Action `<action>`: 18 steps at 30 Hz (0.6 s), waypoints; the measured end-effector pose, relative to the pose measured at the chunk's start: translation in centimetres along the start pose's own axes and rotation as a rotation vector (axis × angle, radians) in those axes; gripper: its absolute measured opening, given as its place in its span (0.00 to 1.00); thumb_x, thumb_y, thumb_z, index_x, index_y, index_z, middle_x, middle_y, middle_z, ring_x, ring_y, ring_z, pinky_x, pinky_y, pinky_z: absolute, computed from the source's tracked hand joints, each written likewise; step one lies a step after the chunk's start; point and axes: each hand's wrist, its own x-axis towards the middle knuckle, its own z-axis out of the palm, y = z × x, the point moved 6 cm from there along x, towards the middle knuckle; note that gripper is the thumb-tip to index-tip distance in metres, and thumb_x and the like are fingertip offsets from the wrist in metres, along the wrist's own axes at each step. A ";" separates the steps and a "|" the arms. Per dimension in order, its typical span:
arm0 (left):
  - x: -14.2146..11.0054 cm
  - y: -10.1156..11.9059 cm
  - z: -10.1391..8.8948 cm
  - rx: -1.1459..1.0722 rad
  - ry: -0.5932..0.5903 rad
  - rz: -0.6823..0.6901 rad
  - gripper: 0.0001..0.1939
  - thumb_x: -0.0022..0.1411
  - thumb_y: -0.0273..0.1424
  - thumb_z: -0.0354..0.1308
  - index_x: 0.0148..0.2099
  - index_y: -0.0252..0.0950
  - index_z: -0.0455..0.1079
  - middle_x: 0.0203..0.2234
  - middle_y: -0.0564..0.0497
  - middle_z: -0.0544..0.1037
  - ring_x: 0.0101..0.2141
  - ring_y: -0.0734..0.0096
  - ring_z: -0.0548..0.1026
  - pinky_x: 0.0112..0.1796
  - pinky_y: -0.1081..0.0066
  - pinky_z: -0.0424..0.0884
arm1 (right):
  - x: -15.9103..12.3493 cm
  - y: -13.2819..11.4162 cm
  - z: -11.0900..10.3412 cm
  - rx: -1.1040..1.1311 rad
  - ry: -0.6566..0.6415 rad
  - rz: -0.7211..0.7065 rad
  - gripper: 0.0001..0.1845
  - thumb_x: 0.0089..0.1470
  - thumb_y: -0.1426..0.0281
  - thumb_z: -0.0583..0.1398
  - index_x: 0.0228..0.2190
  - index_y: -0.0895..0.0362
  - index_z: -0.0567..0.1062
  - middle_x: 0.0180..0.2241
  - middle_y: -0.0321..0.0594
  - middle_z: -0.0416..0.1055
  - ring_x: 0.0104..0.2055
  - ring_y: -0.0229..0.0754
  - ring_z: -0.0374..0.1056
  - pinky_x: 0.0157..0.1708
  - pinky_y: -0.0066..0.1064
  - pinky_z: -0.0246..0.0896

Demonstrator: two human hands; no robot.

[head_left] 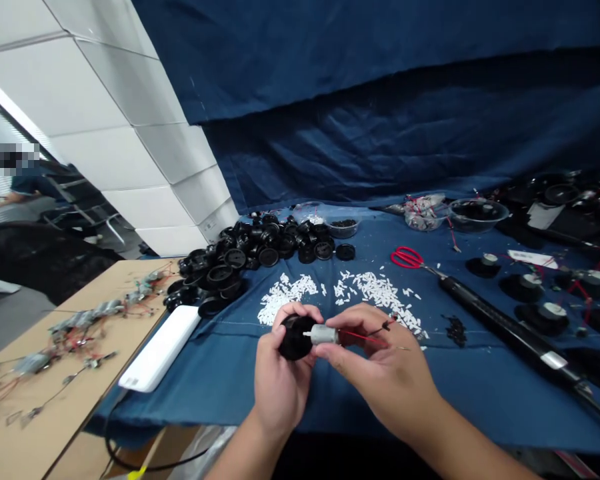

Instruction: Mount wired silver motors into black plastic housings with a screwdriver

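My left hand [283, 373] is closed around a round black plastic housing [295, 339], its open side tilted towards my right hand. Between thumb and fingers my right hand [380, 353] grips a small silver electric motor [324, 334], with its shaft end pointing at the housing. Red and dark wires trail from the back of the motor across my right palm. The motor's tip overlaps the housing's edge in view; whether they touch I cannot tell. Just beyond my hands lie two loose piles of small white pieces [287, 297].
Black round housings [267, 243] are heaped at the back left. A white bar-shaped case [160, 348] lies left, beside cardboard [125, 347] bearing wired motors. Red-handled scissors [407, 257], a black electric screwdriver [500, 320] and several black bases with motors [530, 287] lie right.
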 end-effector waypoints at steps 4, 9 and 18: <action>-0.4 0.5 0.1 0.135 -0.008 0.077 0.14 0.71 0.42 0.53 0.44 0.38 0.72 0.40 0.48 0.75 0.39 0.66 0.72 0.40 0.70 0.73 | 0.1 -0.5 0.1 -0.069 -0.038 -0.109 0.11 0.53 0.72 0.73 0.38 0.50 0.82 0.39 0.35 0.78 0.40 0.38 0.76 0.42 0.31 0.73; -1.1 0.9 0.1 0.314 0.026 0.056 0.19 0.77 0.45 0.50 0.44 0.38 0.73 0.40 0.48 0.75 0.35 0.69 0.71 0.28 0.76 0.66 | -0.2 -2.1 0.2 -0.152 -0.179 -0.307 0.13 0.57 0.73 0.71 0.44 0.49 0.80 0.43 0.37 0.77 0.45 0.38 0.76 0.45 0.31 0.73; -2.3 -0.8 -0.6 0.358 0.142 0.097 0.21 0.78 0.47 0.47 0.47 0.38 0.74 0.45 0.47 0.78 0.38 0.68 0.75 0.35 0.72 0.74 | 0.0 -1.2 0.3 -0.148 -0.248 -0.341 0.12 0.56 0.71 0.72 0.42 0.52 0.81 0.38 0.37 0.78 0.40 0.38 0.76 0.41 0.31 0.73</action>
